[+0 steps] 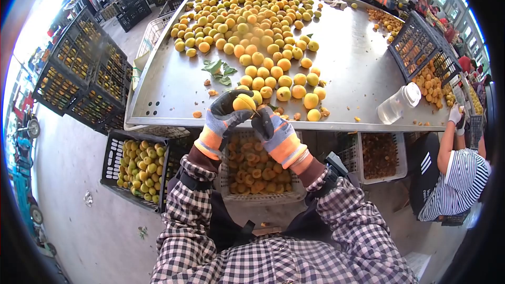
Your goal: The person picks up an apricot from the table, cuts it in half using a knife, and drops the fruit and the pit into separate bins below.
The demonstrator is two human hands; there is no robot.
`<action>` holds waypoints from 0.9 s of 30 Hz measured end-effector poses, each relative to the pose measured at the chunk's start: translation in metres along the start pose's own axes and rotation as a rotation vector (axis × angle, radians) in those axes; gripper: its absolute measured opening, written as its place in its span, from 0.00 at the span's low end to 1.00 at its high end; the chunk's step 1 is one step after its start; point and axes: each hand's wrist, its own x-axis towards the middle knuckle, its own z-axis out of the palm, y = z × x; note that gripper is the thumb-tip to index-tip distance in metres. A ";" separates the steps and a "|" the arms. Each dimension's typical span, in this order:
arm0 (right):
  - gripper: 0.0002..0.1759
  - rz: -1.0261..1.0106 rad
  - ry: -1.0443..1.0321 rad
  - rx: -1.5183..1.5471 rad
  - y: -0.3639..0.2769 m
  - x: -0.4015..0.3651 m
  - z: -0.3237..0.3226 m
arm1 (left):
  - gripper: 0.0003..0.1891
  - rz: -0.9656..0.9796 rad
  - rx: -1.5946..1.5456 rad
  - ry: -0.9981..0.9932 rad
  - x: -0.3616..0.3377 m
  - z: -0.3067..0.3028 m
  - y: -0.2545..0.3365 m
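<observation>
My left hand (pixel 223 118), in a grey, black and orange glove, grips a yellow apricot (pixel 244 102) at the near edge of the steel table (pixel 173 87). My right hand (pixel 273 129), gloved the same way, holds a small knife (pixel 253 111) whose blade touches the fruit's right side. A large heap of yellow apricots (pixel 252 26) covers the table beyond my hands. Directly below my hands sits a white crate (pixel 258 171) filled with cut apricot pieces.
A black crate of apricots (pixel 138 165) stands on the floor at left, and stacked black crates (pixel 84 73) lie further left. A clear plastic jug (pixel 397 104) lies near the table's right edge. A person in a striped shirt (pixel 457 179) works at right; others work at the far end.
</observation>
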 end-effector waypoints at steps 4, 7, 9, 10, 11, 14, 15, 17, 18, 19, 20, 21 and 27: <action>0.17 -0.086 0.190 0.071 0.010 0.002 0.026 | 0.28 -0.122 -0.528 0.154 -0.009 0.039 0.008; 0.16 -0.132 0.189 0.074 0.017 0.003 0.028 | 0.28 -0.114 -0.407 0.175 -0.009 0.038 0.011; 0.14 -0.133 0.209 0.061 0.017 0.003 0.023 | 0.27 -0.086 -0.279 0.145 -0.005 0.023 0.006; 0.13 -0.131 0.228 0.048 0.015 0.002 0.021 | 0.27 -0.070 -0.215 0.132 -0.003 0.015 0.001; 0.13 -0.131 0.224 0.048 0.014 0.002 0.019 | 0.27 -0.055 -0.153 0.121 -0.002 0.005 -0.003; 0.12 -0.178 0.195 0.032 0.006 0.003 0.013 | 0.29 0.047 0.030 0.039 0.003 -0.001 0.016; 0.12 -0.120 0.162 0.070 0.002 0.003 0.012 | 0.29 0.087 0.043 0.031 0.003 0.002 0.021; 0.12 -0.063 0.134 0.106 0.002 0.003 0.011 | 0.29 0.060 0.148 0.013 0.002 0.002 0.026; 0.12 -0.112 0.147 0.065 0.003 0.002 0.011 | 0.28 0.031 0.253 -0.005 0.001 0.002 0.027; 0.12 -0.159 0.159 0.024 0.002 0.002 0.012 | 0.28 0.032 0.253 -0.011 0.000 0.003 0.024; 0.12 -0.157 0.162 0.023 0.002 0.002 0.011 | 0.26 0.022 0.069 0.019 -0.001 0.006 0.014; 0.12 -0.127 0.153 0.062 -0.001 0.002 0.010 | 0.24 0.008 -0.115 0.050 -0.004 0.011 0.004; 0.14 -0.004 0.099 0.098 0.003 0.004 0.009 | 0.25 -0.165 -0.138 0.144 -0.005 0.019 -0.021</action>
